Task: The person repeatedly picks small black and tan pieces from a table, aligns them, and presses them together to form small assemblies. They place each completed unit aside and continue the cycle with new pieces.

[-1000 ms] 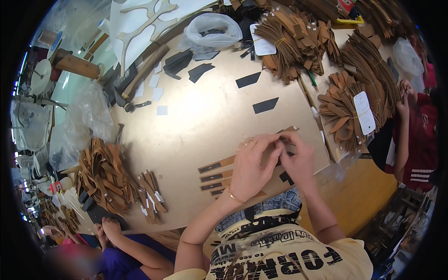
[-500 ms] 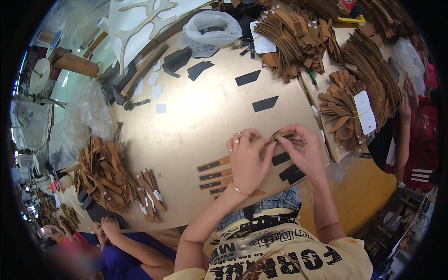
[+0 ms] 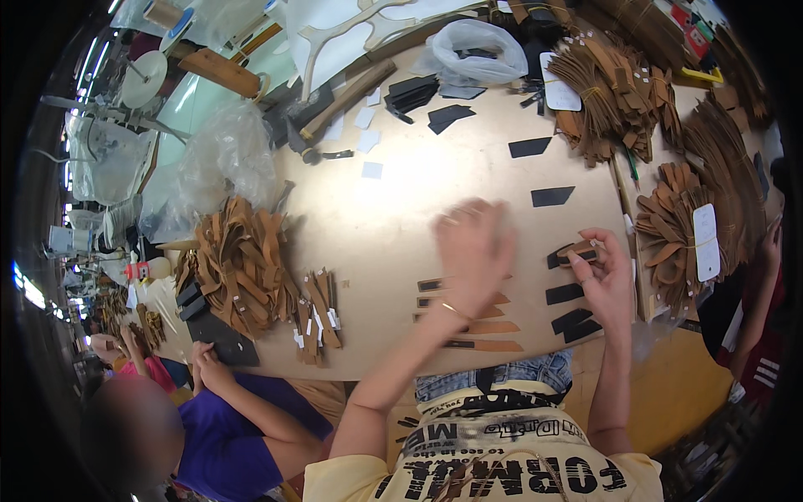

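My left hand hovers flat, blurred, fingers spread, over a row of brown leather strips lying near the front edge of the tan worktable. My right hand is off to the right and pinches a small brown and black leather piece between thumb and fingers. Beneath that hand lie black cut pieces on the table.
Bundles of brown strips lie at the left, more bundles and a tagged stack at the right. A plastic bag and hammer sit at the back. A person in purple works at the lower left, another person's arm at right.
My hands, close together a second ago, have parted: the left has swung left over the brown strips, the right has drawn right with the small piece.
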A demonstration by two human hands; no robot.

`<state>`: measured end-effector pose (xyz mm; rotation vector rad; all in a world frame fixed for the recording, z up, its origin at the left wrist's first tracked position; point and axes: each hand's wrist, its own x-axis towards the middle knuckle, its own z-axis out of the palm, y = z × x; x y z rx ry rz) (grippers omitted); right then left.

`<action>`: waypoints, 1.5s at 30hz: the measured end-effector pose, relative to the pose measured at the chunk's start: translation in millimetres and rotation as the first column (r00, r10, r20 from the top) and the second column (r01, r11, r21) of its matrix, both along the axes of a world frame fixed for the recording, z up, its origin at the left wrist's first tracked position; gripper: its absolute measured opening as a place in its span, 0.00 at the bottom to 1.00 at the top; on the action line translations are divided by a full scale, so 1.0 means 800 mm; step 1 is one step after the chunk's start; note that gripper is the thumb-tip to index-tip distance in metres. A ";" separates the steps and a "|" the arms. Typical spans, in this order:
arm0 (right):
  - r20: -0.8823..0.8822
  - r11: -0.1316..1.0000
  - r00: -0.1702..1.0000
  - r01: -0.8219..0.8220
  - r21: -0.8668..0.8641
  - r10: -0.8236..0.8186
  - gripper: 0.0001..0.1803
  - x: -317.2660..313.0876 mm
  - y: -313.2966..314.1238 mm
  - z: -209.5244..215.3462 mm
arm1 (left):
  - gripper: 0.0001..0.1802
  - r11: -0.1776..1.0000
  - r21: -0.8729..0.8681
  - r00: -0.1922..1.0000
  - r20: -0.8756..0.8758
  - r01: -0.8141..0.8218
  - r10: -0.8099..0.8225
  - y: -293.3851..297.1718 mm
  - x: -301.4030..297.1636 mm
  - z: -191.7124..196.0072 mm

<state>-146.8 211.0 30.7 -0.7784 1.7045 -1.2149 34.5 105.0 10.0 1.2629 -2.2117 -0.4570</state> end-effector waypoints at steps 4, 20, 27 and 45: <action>0.027 1.000 1.000 0.014 0.004 -0.014 0.18 -0.001 -0.001 0.001 | 0.11 0.968 -0.093 0.965 0.100 -0.233 0.242 -0.104 0.097 -0.003; 0.016 0.999 1.000 -0.028 0.030 0.027 0.23 -0.007 -0.002 0.002 | 0.12 0.907 -0.389 0.952 0.301 0.164 -0.044 -0.001 0.032 0.020; -0.016 0.999 1.000 -0.010 -0.042 0.009 0.23 -0.006 -0.002 -0.004 | 0.13 0.920 -0.285 0.936 0.300 0.270 -0.182 0.090 -0.044 0.001; -0.596 0.955 0.775 -0.294 -0.048 0.209 0.30 0.009 0.019 0.008 | 0.15 0.922 -0.165 0.898 0.338 0.350 -0.280 0.080 -0.027 -0.009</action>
